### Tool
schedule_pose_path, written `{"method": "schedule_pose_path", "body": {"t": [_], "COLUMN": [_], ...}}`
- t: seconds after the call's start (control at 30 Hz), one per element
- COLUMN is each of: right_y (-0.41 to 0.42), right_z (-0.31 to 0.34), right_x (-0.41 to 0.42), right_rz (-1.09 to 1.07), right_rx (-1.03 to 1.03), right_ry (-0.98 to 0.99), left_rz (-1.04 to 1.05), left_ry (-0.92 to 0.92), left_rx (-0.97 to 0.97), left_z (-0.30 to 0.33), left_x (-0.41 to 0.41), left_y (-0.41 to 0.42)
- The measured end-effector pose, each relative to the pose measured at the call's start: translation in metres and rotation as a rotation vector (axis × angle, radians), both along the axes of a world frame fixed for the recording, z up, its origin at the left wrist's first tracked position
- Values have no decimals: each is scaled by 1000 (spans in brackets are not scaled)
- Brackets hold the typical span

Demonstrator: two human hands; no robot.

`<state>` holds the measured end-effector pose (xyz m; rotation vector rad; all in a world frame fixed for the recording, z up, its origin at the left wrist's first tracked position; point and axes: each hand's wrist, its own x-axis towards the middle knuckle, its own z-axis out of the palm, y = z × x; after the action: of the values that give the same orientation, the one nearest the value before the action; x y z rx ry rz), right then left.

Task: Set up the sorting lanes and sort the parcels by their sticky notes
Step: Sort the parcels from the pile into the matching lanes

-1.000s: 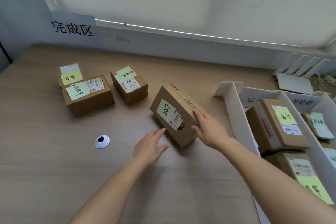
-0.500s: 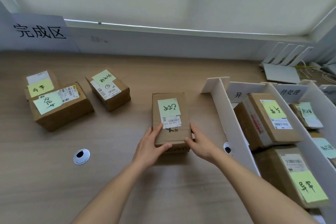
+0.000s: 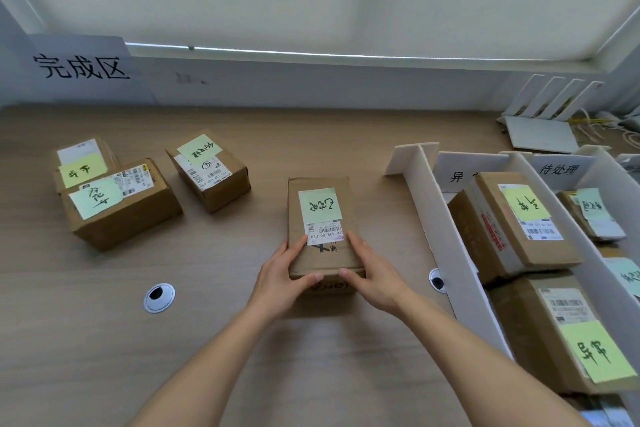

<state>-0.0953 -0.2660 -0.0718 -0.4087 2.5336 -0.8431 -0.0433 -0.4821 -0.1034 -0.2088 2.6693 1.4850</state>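
A brown parcel [image 3: 322,229] lies flat on the wooden table [image 3: 104,340] at the centre of the frame, with a green sticky note [image 3: 319,205] and a white barcode label [image 3: 325,233] on its top face. Both hands grasp its near end. The left hand [image 3: 282,279] wraps the near left corner, fingers curled up along the left edge and thumb across the front edge. The right hand [image 3: 374,276] mirrors it on the near right corner, fingers up the right side and thumb on the front edge. The two thumbs lie close together with a small gap between them.

At the left of the frame stand three more parcels, each with a note: a large one [image 3: 121,204], a smaller one [image 3: 81,163] touching it behind, and one [image 3: 209,170] set apart toward the centre. A sign [image 3: 81,66] with printed characters leans on the wall at the upper left.

To the right, white dividers [image 3: 446,218] form lanes that hold more noted parcels: one [image 3: 512,225] in the nearer lane's far part, one [image 3: 568,333] at the lower right. Two round grommets [image 3: 158,297] sit in the tabletop, the second [image 3: 437,280] just beside the divider.
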Motion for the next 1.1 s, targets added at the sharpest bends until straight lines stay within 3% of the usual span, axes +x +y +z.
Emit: {"method": "schedule_pose_path", "body": {"t": [0.27,0.57,0.87,1.1], "right_y": [-4,6,39,92], "right_z": [50,206,383,476], "right_x": [20,66,227,364], "right_rz": [15,-1,-151,-308], "right_rx": [-6,15,34,138], "right_ry": [65,237,463,549], "left_rz": [15,-69,-238,-420], "left_ry": [33,233,492,560], "left_rx": [-36,-120,-150,-27], "left_z": [57,211,385,461], "left_x": [23,53,171,261], "left_y": [-4,-5,25,77]}}
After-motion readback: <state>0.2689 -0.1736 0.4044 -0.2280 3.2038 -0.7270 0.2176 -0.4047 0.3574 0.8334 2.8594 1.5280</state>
